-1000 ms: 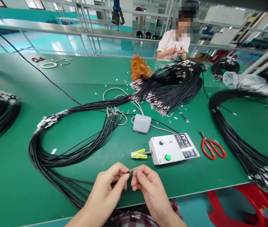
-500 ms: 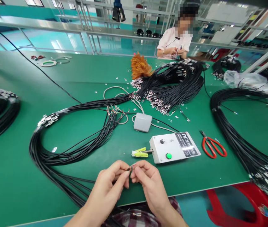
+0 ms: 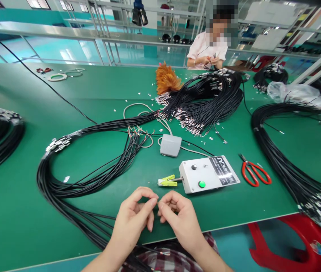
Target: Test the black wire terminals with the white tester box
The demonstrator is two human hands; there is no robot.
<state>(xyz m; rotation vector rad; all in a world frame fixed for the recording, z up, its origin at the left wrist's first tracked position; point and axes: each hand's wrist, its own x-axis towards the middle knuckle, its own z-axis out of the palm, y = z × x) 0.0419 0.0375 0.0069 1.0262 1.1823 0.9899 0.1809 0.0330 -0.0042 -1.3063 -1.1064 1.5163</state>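
The stripped wire end [image 3: 157, 204] could slip or bend if I twist too hard, since both grips pinch only its tip. My left hand [image 3: 133, 219] and right hand [image 3: 179, 217] are pressed together on it at six o'clock, over the worktop [image 3: 16, 211], the tester box [image 3: 208, 173] at one o'clock.

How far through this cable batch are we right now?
Looks done: the fanned heap of black cables with metal terminals beyond the white box with the green button. In hand: left hand and right hand pinch one thin wire end between fingertips. Left, seemingly: the looped black cable bundle with bare ends.
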